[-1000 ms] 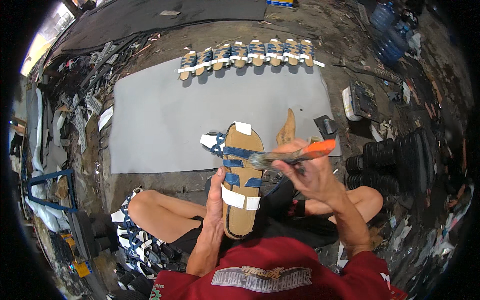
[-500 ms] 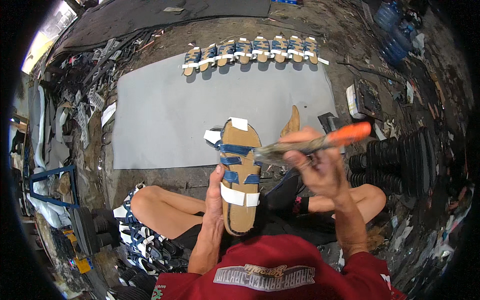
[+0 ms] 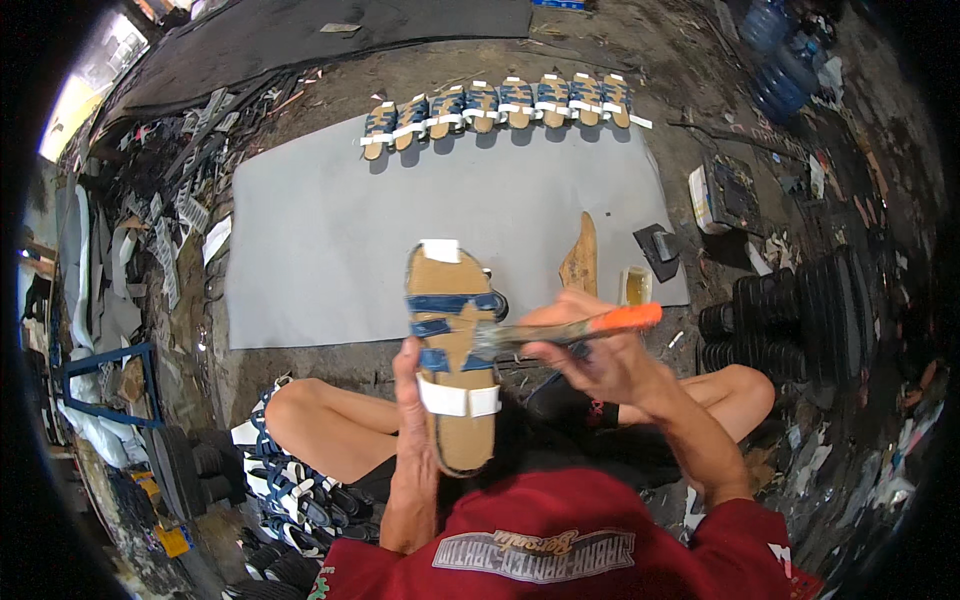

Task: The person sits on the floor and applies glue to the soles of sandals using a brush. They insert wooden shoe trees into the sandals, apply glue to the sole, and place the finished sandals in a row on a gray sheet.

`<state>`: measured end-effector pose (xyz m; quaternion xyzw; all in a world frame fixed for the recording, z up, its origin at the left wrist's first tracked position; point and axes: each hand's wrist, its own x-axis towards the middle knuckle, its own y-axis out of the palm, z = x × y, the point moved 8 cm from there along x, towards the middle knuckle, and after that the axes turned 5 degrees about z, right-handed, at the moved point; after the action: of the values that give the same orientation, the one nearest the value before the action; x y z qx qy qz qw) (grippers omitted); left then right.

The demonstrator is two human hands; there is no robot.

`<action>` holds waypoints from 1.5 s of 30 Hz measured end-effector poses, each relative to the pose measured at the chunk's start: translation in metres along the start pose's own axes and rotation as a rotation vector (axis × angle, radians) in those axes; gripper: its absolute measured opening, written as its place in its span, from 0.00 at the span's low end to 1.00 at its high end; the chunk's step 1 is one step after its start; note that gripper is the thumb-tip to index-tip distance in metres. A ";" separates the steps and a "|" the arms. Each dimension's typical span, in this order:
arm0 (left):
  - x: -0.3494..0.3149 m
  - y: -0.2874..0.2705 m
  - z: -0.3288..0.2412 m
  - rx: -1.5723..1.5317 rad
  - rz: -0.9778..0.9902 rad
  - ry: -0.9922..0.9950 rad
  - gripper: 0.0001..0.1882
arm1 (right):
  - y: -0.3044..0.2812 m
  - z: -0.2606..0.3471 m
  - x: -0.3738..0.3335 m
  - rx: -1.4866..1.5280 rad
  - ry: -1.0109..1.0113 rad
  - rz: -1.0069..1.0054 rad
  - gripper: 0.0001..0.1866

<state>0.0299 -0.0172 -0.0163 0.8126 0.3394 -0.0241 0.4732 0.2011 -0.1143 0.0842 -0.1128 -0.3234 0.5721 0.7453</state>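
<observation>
Over the lap [image 3: 525, 440], the left hand [image 3: 414, 428] is gripping a sandal [image 3: 455, 345]; the right hand [image 3: 602, 366] is holding a brush [image 3: 530, 335] to it. This one is looking half done; eight others [image 3: 517, 103] are lining the mat [image 3: 400, 240].

It's navy straps [image 3: 452, 303] and white strips [image 3: 443, 399] on a tan insole [image 3: 465, 440], an orange-ended brush [image 3: 535, 334], grey sheet [image 3: 330, 240], dark red shirt [image 3: 590, 500]!

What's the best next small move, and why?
Probably a short stroke of the brush along the sandal: the bristles are over its right side, by a blue strap; the left hand supports it and the right hand grips the brush.
</observation>
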 end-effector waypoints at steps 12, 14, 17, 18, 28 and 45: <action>-0.011 -0.007 -0.008 -0.023 -0.052 -0.030 0.37 | -0.026 -0.036 0.011 -0.022 0.034 -0.009 0.11; -0.010 -0.011 0.001 0.003 -0.099 -0.049 0.39 | -0.041 -0.036 0.014 0.181 0.170 -0.131 0.11; -0.006 -0.008 0.020 0.084 -0.127 -0.112 0.38 | -0.023 -0.004 0.042 0.140 -0.071 -0.119 0.11; -0.006 -0.005 0.018 0.101 -0.139 -0.100 0.38 | -0.011 -0.006 0.044 0.059 -0.094 -0.051 0.11; 0.005 -0.002 0.010 0.000 -0.125 -0.031 0.39 | 0.020 0.022 0.033 0.013 -0.186 -0.051 0.15; 0.007 -0.008 -0.010 0.084 -0.168 0.058 0.35 | 0.005 0.012 0.026 0.203 0.023 -0.038 0.11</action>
<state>0.0278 -0.0035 -0.0193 0.8009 0.4183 -0.0545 0.4249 0.1934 -0.0911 0.0998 -0.0369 -0.2572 0.5865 0.7671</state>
